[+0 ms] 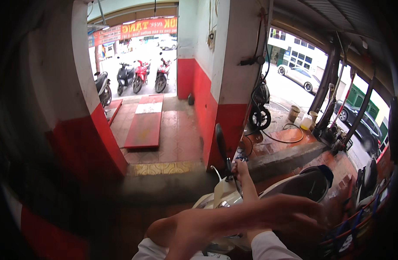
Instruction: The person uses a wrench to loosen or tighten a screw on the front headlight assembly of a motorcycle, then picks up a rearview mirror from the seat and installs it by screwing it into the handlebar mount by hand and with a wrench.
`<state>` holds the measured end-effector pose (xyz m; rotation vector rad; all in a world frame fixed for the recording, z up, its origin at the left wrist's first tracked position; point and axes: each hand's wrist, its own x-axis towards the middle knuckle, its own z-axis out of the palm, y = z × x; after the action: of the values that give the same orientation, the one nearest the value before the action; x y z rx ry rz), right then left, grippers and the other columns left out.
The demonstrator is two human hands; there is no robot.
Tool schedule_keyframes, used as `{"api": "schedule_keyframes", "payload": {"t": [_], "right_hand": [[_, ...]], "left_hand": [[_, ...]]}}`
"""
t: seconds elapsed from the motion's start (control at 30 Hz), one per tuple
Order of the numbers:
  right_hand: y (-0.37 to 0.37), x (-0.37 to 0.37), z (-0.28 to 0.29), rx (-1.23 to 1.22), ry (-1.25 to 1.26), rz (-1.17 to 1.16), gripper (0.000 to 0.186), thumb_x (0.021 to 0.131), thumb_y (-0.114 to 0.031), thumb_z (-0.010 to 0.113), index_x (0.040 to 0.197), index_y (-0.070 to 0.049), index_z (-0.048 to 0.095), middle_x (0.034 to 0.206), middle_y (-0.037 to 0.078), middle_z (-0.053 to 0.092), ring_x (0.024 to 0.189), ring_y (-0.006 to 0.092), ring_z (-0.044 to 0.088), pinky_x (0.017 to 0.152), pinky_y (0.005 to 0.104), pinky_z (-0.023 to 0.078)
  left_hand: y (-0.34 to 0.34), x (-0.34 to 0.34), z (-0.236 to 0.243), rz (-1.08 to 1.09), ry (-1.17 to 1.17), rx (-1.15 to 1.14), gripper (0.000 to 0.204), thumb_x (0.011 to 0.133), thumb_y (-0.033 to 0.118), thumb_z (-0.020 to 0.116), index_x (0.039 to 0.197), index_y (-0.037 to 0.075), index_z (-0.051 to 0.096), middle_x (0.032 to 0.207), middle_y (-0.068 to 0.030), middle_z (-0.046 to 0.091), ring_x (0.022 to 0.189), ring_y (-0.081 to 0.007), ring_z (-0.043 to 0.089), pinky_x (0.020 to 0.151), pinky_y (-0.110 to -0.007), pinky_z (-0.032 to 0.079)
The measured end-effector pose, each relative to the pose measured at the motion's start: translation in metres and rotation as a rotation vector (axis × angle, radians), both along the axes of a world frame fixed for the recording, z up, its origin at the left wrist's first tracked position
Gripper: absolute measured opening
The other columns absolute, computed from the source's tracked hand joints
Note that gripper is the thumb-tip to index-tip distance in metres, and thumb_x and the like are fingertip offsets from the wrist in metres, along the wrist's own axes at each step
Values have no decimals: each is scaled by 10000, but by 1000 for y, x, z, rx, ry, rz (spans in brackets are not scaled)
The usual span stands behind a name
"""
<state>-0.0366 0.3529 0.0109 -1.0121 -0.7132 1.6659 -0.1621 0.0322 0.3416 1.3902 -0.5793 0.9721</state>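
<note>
Right hand (241, 167) closed round the white scooter's handlebar grip (232, 170), just ahead, by the mirror (220, 141). Left hand (294, 214) crosses low in front – blurred, fingers loosely spread, holding nothing. Scooter (233, 195) points fwd – right hand nearer.

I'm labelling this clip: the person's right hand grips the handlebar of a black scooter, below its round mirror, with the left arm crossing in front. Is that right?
Not quite: the scooter is white or cream, not black. In the head view, the right hand does grip its handlebar below the round mirror, and the left hand crosses blurred in front.
</note>
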Motion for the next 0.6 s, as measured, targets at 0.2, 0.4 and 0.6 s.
{"api": "schedule_keyframes", "payload": {"t": [0.2,0.4,0.6], "right_hand": [[2,18,-6,20,40,11,198,891,-69,531,788,-157,387,551,-45,299,404,83,289,383,269,281],[2,11,-4,-6,47,11,187,893,-70,535,808,-158,393,546,-50,296,408,78,284,391,270,283],[12,7,-15,219,-197,45,147,880,-85,546,842,-140,416,518,-22,342,379,104,354,359,286,321]], "left_hand": [[-6,16,12,-167,-221,1,1259,608,723,656,1440,-100,191,1352,-289,447,1264,-362,472,1041,-446,365],[-9,25,16,-209,-301,15,1380,547,776,694,1452,-117,158,1353,-287,440,1236,-361,493,1011,-441,392],[16,-35,-21,228,-25,-78,1155,610,642,753,1387,-97,322,1270,-203,525,1170,-271,543,946,-382,429]]}}
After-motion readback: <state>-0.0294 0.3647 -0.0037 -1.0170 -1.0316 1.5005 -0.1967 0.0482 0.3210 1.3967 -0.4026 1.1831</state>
